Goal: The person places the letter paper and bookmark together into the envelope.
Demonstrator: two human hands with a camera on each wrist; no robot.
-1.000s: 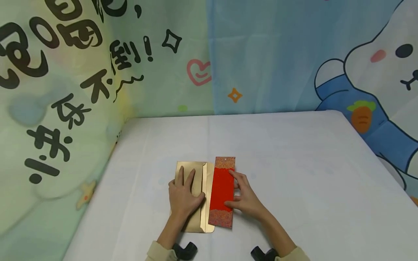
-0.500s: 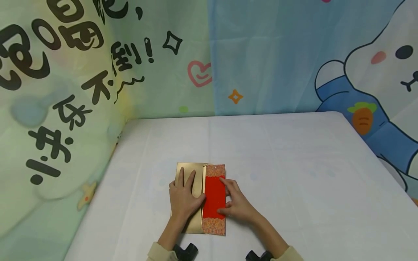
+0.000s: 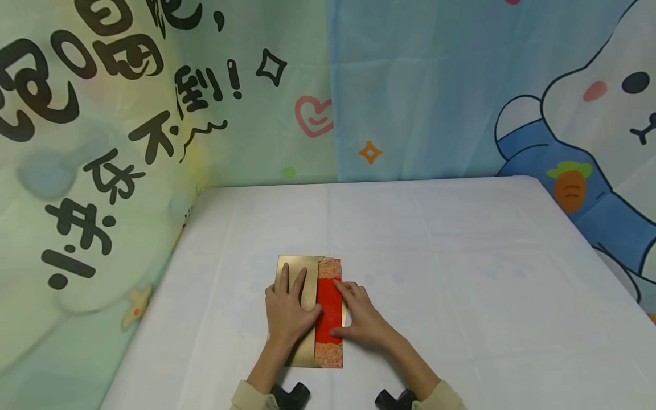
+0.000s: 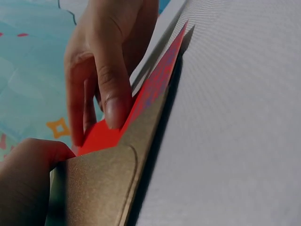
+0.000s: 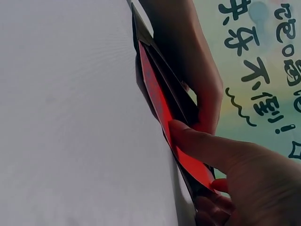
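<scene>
A gold paper envelope (image 3: 306, 347) lies on the white table, its opening on the right side. My left hand (image 3: 289, 313) rests on it with straight, spread fingers, the thumb at the opening's edge. Part of a red card (image 3: 328, 324) with orange patterned ends sticks out of the opening; its left part is hidden inside. My right hand (image 3: 365, 319) pinches the card's right edge. In the left wrist view, the right thumb presses on the red card (image 4: 101, 136) beside the envelope (image 4: 103, 183). From the right wrist, the card (image 5: 164, 115) shows between the envelope's layers.
White cloth covers the table (image 3: 461, 273). Behind it hangs a printed curtain (image 3: 410, 85) with a bear on the right and black lettering on the left. A black wrist mount sits below each hand.
My right hand has moved the red card leftward and slightly nearer, from over the flap into the envelope, so a narrower strip shows. My left hand has kept its place.
</scene>
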